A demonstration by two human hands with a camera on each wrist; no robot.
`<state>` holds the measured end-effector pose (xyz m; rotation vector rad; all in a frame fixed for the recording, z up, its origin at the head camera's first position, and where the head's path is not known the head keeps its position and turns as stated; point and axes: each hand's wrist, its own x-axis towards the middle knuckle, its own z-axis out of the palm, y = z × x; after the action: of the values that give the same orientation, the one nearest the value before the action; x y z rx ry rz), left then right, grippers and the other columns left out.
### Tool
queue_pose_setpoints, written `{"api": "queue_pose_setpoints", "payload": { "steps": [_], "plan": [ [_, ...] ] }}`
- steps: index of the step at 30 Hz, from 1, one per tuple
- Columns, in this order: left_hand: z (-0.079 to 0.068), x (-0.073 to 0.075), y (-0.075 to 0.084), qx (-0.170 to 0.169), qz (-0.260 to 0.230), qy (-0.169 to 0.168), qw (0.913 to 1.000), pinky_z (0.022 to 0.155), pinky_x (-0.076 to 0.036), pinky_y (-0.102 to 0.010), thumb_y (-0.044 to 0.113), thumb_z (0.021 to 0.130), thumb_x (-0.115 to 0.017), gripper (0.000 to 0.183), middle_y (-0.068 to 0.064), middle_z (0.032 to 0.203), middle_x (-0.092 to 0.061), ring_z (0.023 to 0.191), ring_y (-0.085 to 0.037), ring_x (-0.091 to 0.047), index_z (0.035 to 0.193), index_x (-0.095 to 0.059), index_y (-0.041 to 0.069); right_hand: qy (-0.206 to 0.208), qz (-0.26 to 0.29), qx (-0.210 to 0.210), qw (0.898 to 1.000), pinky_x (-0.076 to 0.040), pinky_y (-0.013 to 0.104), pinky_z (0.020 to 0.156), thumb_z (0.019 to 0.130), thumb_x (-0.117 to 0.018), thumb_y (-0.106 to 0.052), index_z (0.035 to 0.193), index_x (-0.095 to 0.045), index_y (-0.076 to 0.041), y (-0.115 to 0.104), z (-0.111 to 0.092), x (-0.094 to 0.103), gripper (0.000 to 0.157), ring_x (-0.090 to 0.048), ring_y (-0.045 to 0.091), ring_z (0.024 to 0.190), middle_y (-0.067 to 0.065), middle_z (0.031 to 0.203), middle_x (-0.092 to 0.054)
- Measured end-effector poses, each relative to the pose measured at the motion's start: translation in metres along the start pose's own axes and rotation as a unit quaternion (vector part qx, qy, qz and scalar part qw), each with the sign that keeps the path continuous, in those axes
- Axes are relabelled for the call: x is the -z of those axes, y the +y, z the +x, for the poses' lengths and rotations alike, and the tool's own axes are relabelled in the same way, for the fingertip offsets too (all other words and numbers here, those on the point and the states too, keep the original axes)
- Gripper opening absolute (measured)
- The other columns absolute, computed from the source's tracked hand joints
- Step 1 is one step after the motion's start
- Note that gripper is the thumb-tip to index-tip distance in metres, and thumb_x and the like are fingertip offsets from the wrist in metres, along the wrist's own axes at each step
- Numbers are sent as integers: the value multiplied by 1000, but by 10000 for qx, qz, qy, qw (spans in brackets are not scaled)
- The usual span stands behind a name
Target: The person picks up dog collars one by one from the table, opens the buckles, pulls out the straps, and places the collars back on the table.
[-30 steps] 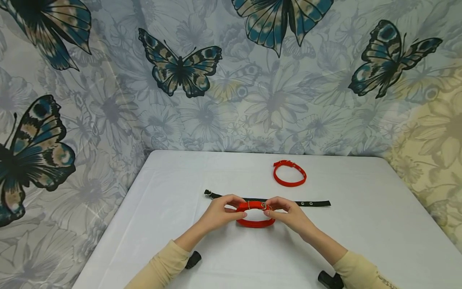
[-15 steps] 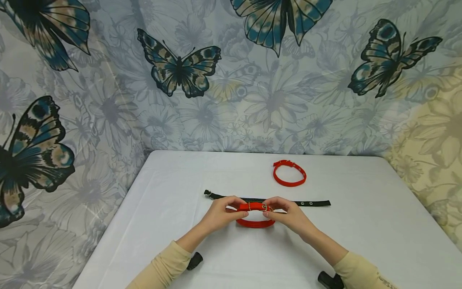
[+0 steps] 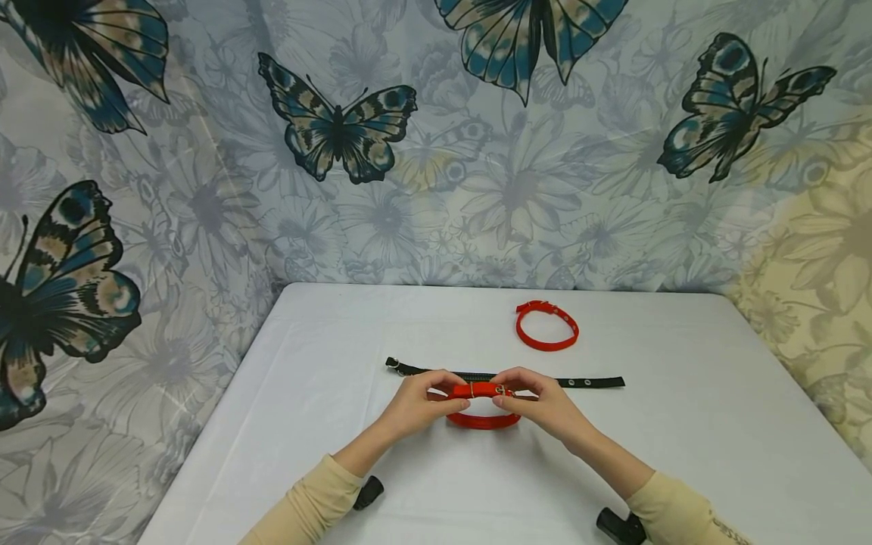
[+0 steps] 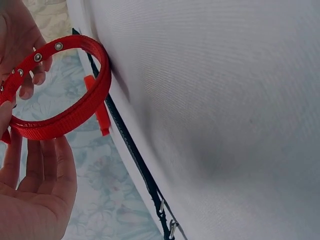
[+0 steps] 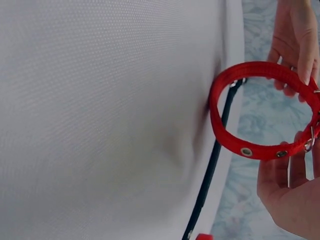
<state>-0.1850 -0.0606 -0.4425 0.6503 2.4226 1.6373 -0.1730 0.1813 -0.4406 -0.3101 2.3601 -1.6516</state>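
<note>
Between both hands a red pet collar (image 3: 483, 423) is held up as a closed loop, its buckle side on top. My left hand (image 3: 414, 406) pinches the left end of the buckled part between thumb and fingers. Close to the metal buckle, my right hand (image 3: 545, 403) pinches the other end. In the left wrist view the red collar (image 4: 75, 116) shows a row of metal eyelets in its band. The right wrist view has a metal ring on the same collar (image 5: 220, 127), beside the right fingers (image 5: 298, 167).
A black collar (image 3: 590, 383) lies stretched out behind the hands, its middle partly hidden by them. Farther back on the white table (image 3: 681, 454) rests a second red collar (image 3: 547, 346), fastened in a loop. Black devices (image 3: 369, 493) sit at both wrists. A patterned wall covering (image 3: 436, 227) stands behind.
The right hand's thumb and fingers have shifted slightly left along the buckle. The buckled side has tipped a little; otherwise both hands keep their hold and place.
</note>
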Motion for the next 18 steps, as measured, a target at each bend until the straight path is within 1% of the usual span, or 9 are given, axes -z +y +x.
{"api": "queue_pose_setpoints", "payload": {
  "steps": [4,7,13,18],
  "plan": [
    [2,-1,-8,-64,29,10,10000,84,-54,-33,18,86,-76,20,4,96,-70,96,-16,-64,105,-71,13,-7,67,-47,10000,-50,39,82,87,-74,-31,113,-67,-17,1,0,0,30,-58,32,106,5,112,-64],
    [2,0,-11,-198,80,-11,9998,83,-54,-30,22,85,-78,23,6,96,-69,94,-13,-64,106,-71,15,-11,65,-58,10000,-50,39,82,87,-74,-31,113,-67,-17,1,1,0,30,-58,32,106,5,112,-64],
    [3,-1,-9,-602,345,-33,9976,82,-54,-27,25,84,-78,29,9,99,-69,93,-8,-63,111,-70,17,-13,-24,-47,10000,-50,39,82,87,-74,-32,112,-67,-17,0,0,0,30,-58,30,106,4,112,-65],
    [5,-5,-7,-782,335,14,9964,81,-54,-26,28,86,-77,27,10,101,-69,91,-6,-63,111,-70,19,-36,-24,-20,10000,-50,38,83,88,-73,-32,113,-66,-17,0,0,0,29,-58,28,107,4,113,-64]
  ]
}}
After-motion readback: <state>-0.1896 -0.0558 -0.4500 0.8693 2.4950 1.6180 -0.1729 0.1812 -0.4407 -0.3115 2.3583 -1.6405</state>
